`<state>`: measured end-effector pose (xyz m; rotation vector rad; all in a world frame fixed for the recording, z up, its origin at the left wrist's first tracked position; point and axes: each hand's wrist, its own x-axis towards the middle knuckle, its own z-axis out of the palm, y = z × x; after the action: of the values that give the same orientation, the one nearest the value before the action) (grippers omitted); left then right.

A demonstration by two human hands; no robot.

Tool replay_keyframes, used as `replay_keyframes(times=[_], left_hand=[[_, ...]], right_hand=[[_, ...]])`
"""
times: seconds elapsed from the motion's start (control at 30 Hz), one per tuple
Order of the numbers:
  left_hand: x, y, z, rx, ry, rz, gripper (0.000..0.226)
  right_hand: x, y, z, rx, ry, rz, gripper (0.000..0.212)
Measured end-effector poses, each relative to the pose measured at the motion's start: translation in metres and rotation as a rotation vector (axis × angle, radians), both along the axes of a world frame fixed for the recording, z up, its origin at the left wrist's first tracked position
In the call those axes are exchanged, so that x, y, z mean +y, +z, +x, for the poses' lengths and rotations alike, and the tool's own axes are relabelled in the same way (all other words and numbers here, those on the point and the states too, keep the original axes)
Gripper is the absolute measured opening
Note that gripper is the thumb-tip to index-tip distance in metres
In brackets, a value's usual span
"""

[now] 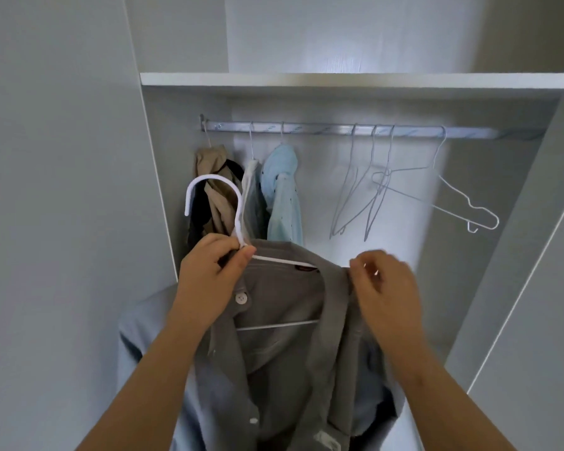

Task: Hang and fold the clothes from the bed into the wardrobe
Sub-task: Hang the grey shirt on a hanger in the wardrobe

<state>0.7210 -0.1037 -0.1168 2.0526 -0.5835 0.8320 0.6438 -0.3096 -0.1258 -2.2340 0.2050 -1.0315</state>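
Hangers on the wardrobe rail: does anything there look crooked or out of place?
Yes. The rightmost empty hanger is tilted steeply, its arm pointing down to the right, and it crosses the other empty hangers beside it. The beige garment at the far left hangs bunched up.

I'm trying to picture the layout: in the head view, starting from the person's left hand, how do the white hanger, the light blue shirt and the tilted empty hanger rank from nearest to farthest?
1. white hanger: gripped at its neck by the left hand.
2. light blue shirt: hanging on the rail, above and right.
3. tilted empty hanger: far right end of the rail.
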Motion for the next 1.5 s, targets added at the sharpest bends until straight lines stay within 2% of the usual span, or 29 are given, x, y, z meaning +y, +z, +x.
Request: replay_keyframes(times=[0.03, 0.1, 0.2, 0.27, 0.4, 0.5, 0.6, 0.63, 0.7, 0.73, 0.8, 0.83, 0.87, 0.9, 0.97, 1.03, 1.1, 1.17, 1.3, 1.37, 1.43, 1.5], left_hand=[[-0.001, 0.000, -0.002, 0.006, -0.007, 0.007, 0.022], [-0.004, -0.003, -0.005, 0.004, -0.031, 0.007, 0.019], [-0.018, -0.010, -0.012, 0.000, -0.094, -0.022, 0.013], [-0.027, -0.014, -0.014, 0.002, -0.165, 0.000, 0.003], [-0.025, -0.017, -0.011, 0.081, -0.274, 0.112, 0.017], [-0.010, -0.014, -0.011, 0.059, -0.093, 0.064, 0.021], [-0.013, -0.013, -0.022, 0.005, 0.157, 0.008, 0.018], [-0.022, -0.017, -0.030, -0.042, 0.154, 0.012, 0.018], [-0.041, -0.030, -0.048, -0.096, 0.016, 0.081, 0.018], [-0.047, -0.039, -0.054, -0.037, -0.103, 0.182, 0.018], [-0.048, -0.052, -0.057, 0.256, -0.338, 0.396, 0.017], [-0.043, -0.055, -0.055, 0.451, -0.477, 0.436, 0.017], [-0.040, -0.055, -0.053, 0.551, -0.565, 0.398, 0.014], [-0.037, -0.053, -0.052, 0.535, -0.570, 0.327, 0.014], [-0.031, -0.043, -0.043, 0.133, -0.264, 0.151, 0.025], [-0.029, -0.029, -0.032, -0.156, -0.036, 0.159, 0.032], [-0.031, -0.020, -0.023, -0.043, -0.099, 0.402, 0.047], [-0.038, -0.021, -0.023, 0.217, -0.194, 0.575, 0.039], [-0.051, -0.036, -0.032, 0.114, -0.116, 0.399, 0.050], [-0.058, -0.042, -0.034, 0.109, -0.124, 0.305, 0.044], [-0.069, -0.049, -0.039, 0.076, -0.145, 0.322, 0.045], [-0.075, -0.055, -0.042, -0.038, -0.135, 0.352, 0.037]], right_hand=[[0.000, 0.001, 0.001, 0.008, -0.071, -0.068, 0.010], [0.000, 0.000, 0.002, 0.246, -0.065, -0.208, 0.026], [0.009, -0.002, 0.001, 0.489, 0.037, -0.189, 0.050], [0.017, -0.006, 0.002, 0.517, 0.064, -0.137, 0.051], [0.013, -0.014, 0.004, 0.509, -0.002, 0.030, 0.053], [-0.005, -0.020, 0.003, 0.485, -0.096, 0.139, 0.055], [-0.012, -0.023, 0.003, 0.497, -0.174, 0.144, 0.055], [-0.011, -0.023, 0.004, 0.507, -0.190, 0.139, 0.055], [-0.013, -0.023, 0.005, 0.497, -0.215, 0.142, 0.055], [-0.014, -0.022, 0.004, 0.483, -0.225, 0.145, 0.055], [-0.017, -0.019, 0.002, 0.461, -0.236, 0.148, 0.056], [-0.019, -0.019, 0.000, 0.452, -0.238, 0.153, 0.056], [-0.020, -0.019, -0.001, 0.443, -0.237, 0.163, 0.056], [-0.022, -0.020, -0.002, 0.436, -0.235, 0.176, 0.056], [-0.025, -0.022, -0.003, 0.428, -0.218, 0.203, 0.057], [-0.026, -0.023, -0.002, 0.409, -0.192, 0.213, 0.057], [-0.024, -0.023, -0.002, 0.386, -0.156, 0.197, 0.057], [-0.023, -0.024, -0.003, 0.352, -0.123, 0.182, 0.059], [-0.020, -0.019, -0.011, 0.240, -0.004, 0.191, 0.046], [-0.010, -0.015, -0.013, 0.286, 0.096, 0.110, 0.041], [0.000, -0.016, -0.014, 0.341, 0.105, 0.074, 0.043], [0.007, -0.017, -0.013, 0.347, 0.041, 0.134, 0.047]])
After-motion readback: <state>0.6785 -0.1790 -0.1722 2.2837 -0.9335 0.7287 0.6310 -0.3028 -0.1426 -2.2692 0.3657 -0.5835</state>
